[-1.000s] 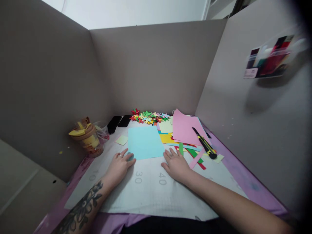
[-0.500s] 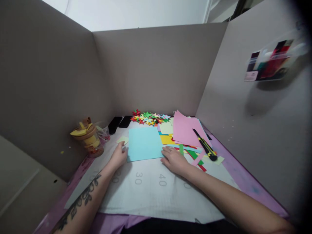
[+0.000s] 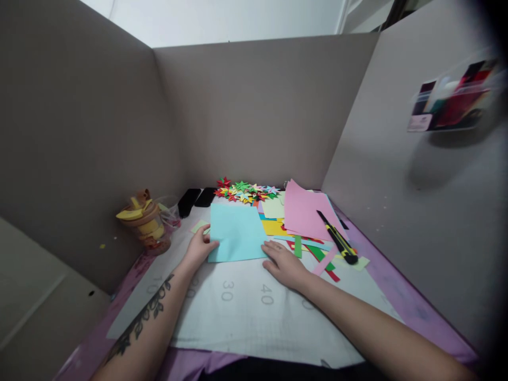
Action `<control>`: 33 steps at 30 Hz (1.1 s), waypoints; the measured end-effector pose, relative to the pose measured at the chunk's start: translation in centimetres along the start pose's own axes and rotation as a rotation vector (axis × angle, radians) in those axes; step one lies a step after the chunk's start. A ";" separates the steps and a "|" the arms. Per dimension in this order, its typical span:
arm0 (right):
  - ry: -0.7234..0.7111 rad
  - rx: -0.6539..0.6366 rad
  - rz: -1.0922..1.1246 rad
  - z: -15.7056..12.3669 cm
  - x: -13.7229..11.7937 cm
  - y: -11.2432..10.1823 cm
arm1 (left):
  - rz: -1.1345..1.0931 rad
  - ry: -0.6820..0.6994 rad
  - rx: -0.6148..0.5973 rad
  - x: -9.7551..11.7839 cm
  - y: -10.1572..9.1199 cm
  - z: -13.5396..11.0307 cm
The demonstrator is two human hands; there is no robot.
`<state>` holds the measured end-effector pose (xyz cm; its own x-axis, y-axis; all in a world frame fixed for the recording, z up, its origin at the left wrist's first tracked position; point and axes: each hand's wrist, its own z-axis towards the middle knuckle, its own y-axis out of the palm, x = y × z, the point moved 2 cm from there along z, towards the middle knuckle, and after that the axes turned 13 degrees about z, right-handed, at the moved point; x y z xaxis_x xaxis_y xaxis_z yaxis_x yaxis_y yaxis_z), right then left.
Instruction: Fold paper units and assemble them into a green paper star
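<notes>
A light blue sheet of paper (image 3: 236,230) lies in front of me on a white mat marked with numbers. My left hand (image 3: 199,246) grips its left edge, thumb on top and fingers along or behind the edge. At the lower right corner, my right hand (image 3: 283,262) rests flat with its fingers stretched out, fingertips touching the paper's edge. Right of that hand lie cut paper strips in green (image 3: 298,247), pink and red. A black and yellow box cutter (image 3: 337,238) rests partly on a pink sheet (image 3: 307,211).
Folded paper stars (image 3: 244,191) are heaped at the back, beside two black phones (image 3: 205,197). On the left stands a cup with a yellow and brown lid (image 3: 143,222). Grey panels (image 3: 262,106) enclose three sides; a clear holder (image 3: 448,106) hangs on the right one.
My left thumb has moved onto the blue sheet's left edge, and the hand has closed on it. The right hand has hardly moved. The view has shifted slightly.
</notes>
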<state>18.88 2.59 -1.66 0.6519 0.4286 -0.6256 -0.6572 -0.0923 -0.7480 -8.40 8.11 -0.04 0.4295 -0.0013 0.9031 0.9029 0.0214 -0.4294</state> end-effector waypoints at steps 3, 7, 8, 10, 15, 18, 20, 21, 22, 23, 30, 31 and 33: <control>0.066 0.215 0.167 1.1 1.3 -0.1 | -0.090 0.075 -0.009 0.6 0.0 -0.3; 0.219 0.357 0.626 3.6 2.7 -0.2 | -0.231 0.143 -0.049 1.5 -0.4 -0.6; 0.207 0.320 0.756 4.1 2.7 -0.1 | -0.251 0.146 -0.045 1.6 -0.6 -0.6; 0.165 0.228 0.996 4.9 2.3 -0.1 | -0.265 0.132 -0.024 1.5 -0.8 -0.6; 0.198 0.182 1.282 4.9 1.4 -0.1 | -0.255 0.096 -0.034 1.4 -0.5 -0.7; 0.209 0.238 1.299 4.6 1.5 -0.1 | -0.210 0.037 -0.089 1.2 0.0 -0.9; 0.205 0.255 1.308 4.5 1.7 -0.1 | -0.196 0.007 -0.095 0.9 0.2 -1.0; 0.202 0.261 1.312 4.5 1.8 -0.1 | -0.200 0.005 -0.096 0.8 0.2 -1.0; 0.200 0.265 1.311 4.5 1.9 0.0 | -0.207 0.010 -0.101 0.7 0.2 -0.9; 0.199 0.264 1.306 4.5 2.0 0.0 | -0.213 0.017 -0.107 0.6 0.2 -0.9; 0.196 0.270 1.294 4.5 2.4 0.3 | -0.204 0.038 -0.084 0.6 0.1 -0.9; 0.197 0.271 1.297 4.5 2.5 0.3 | -0.195 0.042 -0.074 0.6 0.1 -0.9; 0.198 0.268 1.303 4.5 2.5 0.2 | -0.186 0.053 -0.061 0.6 0.1 -0.9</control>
<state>18.68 7.68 -2.44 -0.4714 0.0256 -0.8816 -0.8745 -0.1433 0.4634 -8.07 7.25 0.45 0.2540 -0.0524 0.9658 0.9655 -0.0452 -0.2564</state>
